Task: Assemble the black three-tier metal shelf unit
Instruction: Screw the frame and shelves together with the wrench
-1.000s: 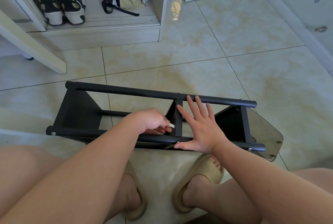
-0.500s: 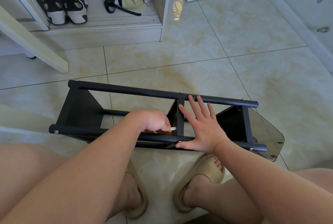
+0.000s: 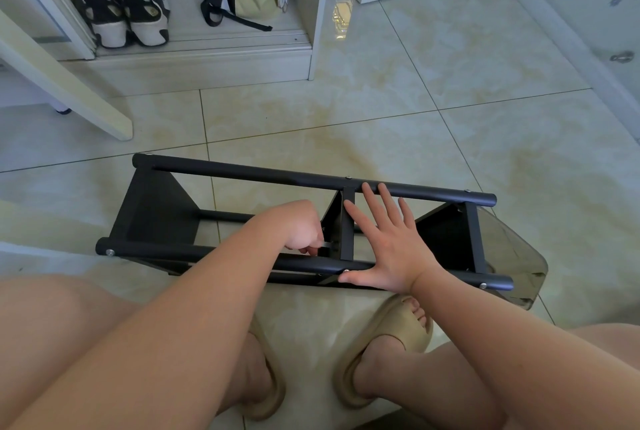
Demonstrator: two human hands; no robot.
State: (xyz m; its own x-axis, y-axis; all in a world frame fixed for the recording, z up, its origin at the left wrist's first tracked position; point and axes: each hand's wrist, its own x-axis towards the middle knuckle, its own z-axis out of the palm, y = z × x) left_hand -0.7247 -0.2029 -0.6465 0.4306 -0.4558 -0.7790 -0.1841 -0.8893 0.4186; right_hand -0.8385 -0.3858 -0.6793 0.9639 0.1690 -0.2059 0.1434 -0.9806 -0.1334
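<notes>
Three tiers already sit between the poles (image 3: 242, 175) of the black shelf unit (image 3: 152, 215), on its side on the tiles (image 3: 450, 152), lower centre. Left hand (image 3: 304, 227) pinches a small silvery tool (image 3: 327, 244) at the middle tier (image 3: 347, 225); right hand (image 3: 391, 246), spread flat, braces it. Likely only tightening left.

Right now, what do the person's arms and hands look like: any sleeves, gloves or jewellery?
The left forearm and right forearm are bare, with no sleeves in view. The left hand and right hand wear no gloves; no ring, watch or bracelet shows.
</notes>
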